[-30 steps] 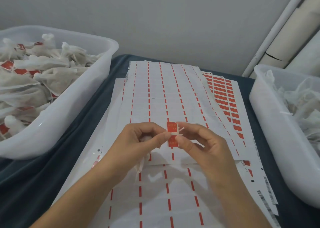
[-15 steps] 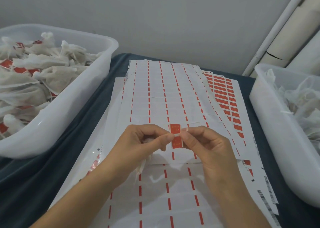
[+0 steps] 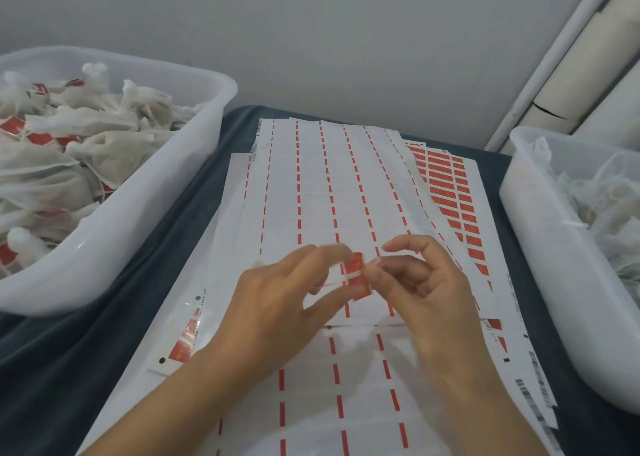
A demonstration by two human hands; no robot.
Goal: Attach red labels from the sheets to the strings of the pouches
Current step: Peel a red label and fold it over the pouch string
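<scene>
Two white bins frame the work. One point(image 3: 114, 213) at the left of the frame is heaped with pouches point(image 3: 86, 150) that show red tags among them, so I judge these to be the finished ones. The other bin point(image 3: 540, 247) at the right edge holds pouches point(image 3: 595, 192) with no red visible, probably those still waiting.

Between the bins, on a dark blue cloth point(image 3: 86, 351), lie overlapping label sheets point(image 3: 311, 178). Most of the top sheets are stripped to bare white with only thin red dashes left. A sheet point(image 3: 450, 192) peeking out toward the upper right of the stack keeps full rows of red labels, so stock remains.

At the centre of the frame both hands meet over one red label point(image 3: 356, 275). A thin white string point(image 3: 349, 277) crosses its middle. The right hand point(image 3: 426, 289) pinches the label's right edge between thumb and forefinger. The left hand point(image 3: 280, 296) has its fingers spread around the label's left side, the forefinger blurred near the top and the thumb just below; whether it actually grips the label or string I cannot tell. The pouch belonging to this string is hidden behind the left hand.

By my reading, this label is mid-attachment: it looks not yet folded shut over the string. Many pouches appear done, and a fair share is left.
</scene>
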